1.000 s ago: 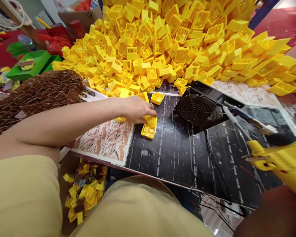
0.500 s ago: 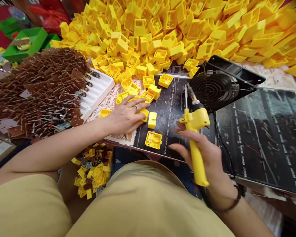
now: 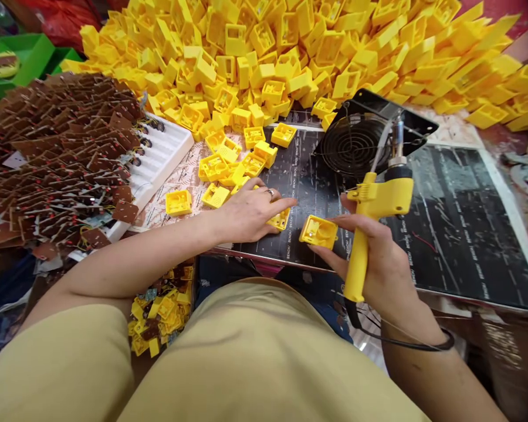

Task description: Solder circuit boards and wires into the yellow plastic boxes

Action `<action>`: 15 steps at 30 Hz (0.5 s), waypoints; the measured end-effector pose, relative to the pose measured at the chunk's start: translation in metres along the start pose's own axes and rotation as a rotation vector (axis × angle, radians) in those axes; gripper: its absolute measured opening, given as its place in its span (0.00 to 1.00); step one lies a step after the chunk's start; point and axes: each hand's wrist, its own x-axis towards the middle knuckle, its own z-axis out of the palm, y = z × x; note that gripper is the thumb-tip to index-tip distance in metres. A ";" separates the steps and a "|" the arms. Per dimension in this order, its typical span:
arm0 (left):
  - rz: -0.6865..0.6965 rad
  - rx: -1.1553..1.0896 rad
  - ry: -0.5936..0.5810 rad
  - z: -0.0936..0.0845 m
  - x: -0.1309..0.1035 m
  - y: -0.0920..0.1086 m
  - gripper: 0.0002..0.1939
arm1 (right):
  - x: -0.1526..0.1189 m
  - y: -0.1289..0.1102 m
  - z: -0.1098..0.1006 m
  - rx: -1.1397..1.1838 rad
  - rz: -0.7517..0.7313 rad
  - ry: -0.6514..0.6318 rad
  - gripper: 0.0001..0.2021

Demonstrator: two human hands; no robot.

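My right hand [image 3: 378,252] carries a yellow soldering gun [image 3: 381,199] with its tip pointing up and away, its handle lying across the palm. Between the thumb and a finger of that hand, a small open yellow plastic case [image 3: 318,231] is pinched above the bench's front edge. My left hand [image 3: 255,211], with a ring on one finger, rests low over the bench. Its thumb and index finger are around another yellow plastic case [image 3: 280,219], partly hidden by the fingers. Several more yellow cases [image 3: 213,167] lie just beyond the left hand.
A big heap of yellow cases [image 3: 264,76] spans the back. Brown circuit boards [image 3: 57,158] pile up at left on a white foam tray [image 3: 167,146]. A black fan [image 3: 356,143] stands behind the soldering gun. Below the bench edge is a container of yellow parts [image 3: 165,313].
My right hand has moved in and taken a yellow case between thumb and finger, still holding the soldering gun. My left hand has shifted right and nearer to another case.
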 end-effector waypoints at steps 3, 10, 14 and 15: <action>-0.061 -0.051 0.018 0.002 -0.011 0.009 0.33 | -0.004 0.010 0.002 -0.024 -0.021 -0.008 0.27; 0.165 -0.092 -0.096 -0.006 -0.033 -0.005 0.28 | 0.001 0.016 0.018 0.056 -0.071 -0.108 0.23; -0.030 -0.032 0.115 -0.003 -0.048 0.007 0.24 | 0.002 0.022 0.013 0.081 -0.076 -0.117 0.25; -0.115 -0.002 0.175 0.001 -0.050 0.013 0.24 | 0.002 0.024 0.013 0.080 -0.076 -0.105 0.25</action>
